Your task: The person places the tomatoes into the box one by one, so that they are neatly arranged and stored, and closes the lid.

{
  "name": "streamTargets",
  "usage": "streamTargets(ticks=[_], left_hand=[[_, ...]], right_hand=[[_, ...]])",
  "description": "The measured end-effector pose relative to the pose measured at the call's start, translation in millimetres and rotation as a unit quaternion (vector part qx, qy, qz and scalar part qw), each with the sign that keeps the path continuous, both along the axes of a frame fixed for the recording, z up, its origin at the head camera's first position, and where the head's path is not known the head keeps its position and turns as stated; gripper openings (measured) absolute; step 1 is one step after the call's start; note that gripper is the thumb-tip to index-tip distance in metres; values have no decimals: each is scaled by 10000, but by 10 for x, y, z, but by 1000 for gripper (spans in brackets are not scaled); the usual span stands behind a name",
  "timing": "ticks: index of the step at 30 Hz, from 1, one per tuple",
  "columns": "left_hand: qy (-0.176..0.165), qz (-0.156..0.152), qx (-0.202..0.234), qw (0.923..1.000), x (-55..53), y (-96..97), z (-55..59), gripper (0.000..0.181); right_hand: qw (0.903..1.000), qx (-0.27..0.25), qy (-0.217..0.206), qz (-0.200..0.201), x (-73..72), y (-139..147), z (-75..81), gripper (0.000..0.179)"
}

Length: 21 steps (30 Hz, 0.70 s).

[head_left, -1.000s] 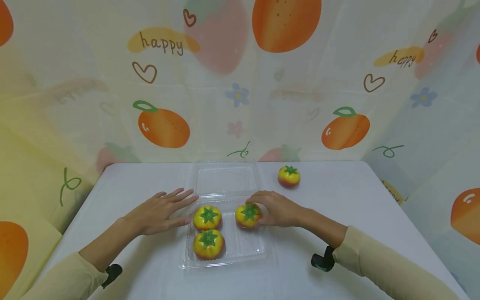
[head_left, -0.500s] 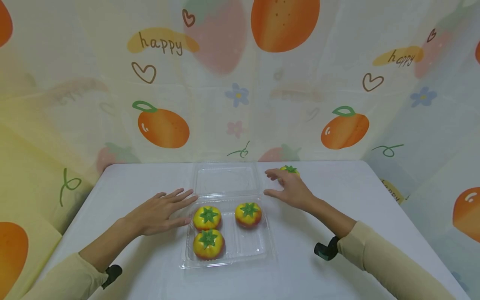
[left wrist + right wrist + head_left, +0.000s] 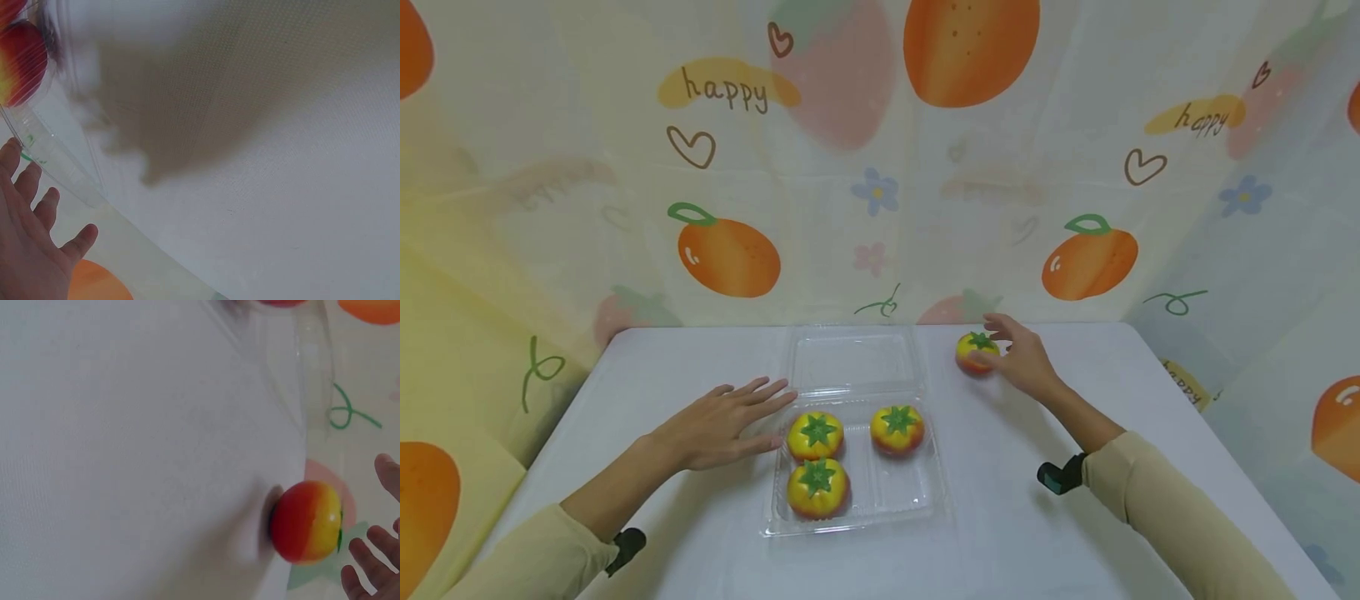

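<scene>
My right hand [image 3: 1022,360] is over the right side of a yellow-and-red toy fruit with a green star-shaped top [image 3: 976,343] at the back of the table. Its thumb overlaps the fruit in the head view. The right wrist view shows the spread fingers [image 3: 370,565] apart from this fruit [image 3: 306,522]. My left hand [image 3: 722,425] stretches flat beside the left rim of a clear plastic clamshell box [image 3: 895,492], fingers straight. Inside the box, two matching fruits [image 3: 817,490] sit in the left half and another fruit [image 3: 897,432] at the back right.
The box's clear lid [image 3: 853,360] lies folded back toward the wall. A white cloth covers the table [image 3: 1000,533]. Behind it hangs a fruit-printed curtain [image 3: 820,208], which also closes off both sides.
My right hand has let go of the fruit in the box's back right and moved back and right to the fruit outside. The left hand has stayed in place.
</scene>
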<state>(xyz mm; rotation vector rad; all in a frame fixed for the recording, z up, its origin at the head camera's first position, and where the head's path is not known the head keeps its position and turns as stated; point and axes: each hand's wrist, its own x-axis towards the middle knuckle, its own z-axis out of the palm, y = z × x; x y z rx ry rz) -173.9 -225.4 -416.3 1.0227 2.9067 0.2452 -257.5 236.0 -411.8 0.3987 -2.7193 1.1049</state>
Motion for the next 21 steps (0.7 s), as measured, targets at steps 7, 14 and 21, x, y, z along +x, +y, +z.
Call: streamTargets(ticks=[7, 14, 21], left_hand=[[-54, 32, -24, 10000, -10, -1, -7, 69], [-27, 37, 6, 10000, 5, -5, -13, 69], [-49, 68, -6, 10000, 10, -1, -7, 69]], right_hand=[[9964, -3, -789, -311, -45, 88, -145, 76], [9884, -415, -1344, -575, -139, 94, -272, 85], [9811, -698, -1616, -799, -182, 54, -289, 84]])
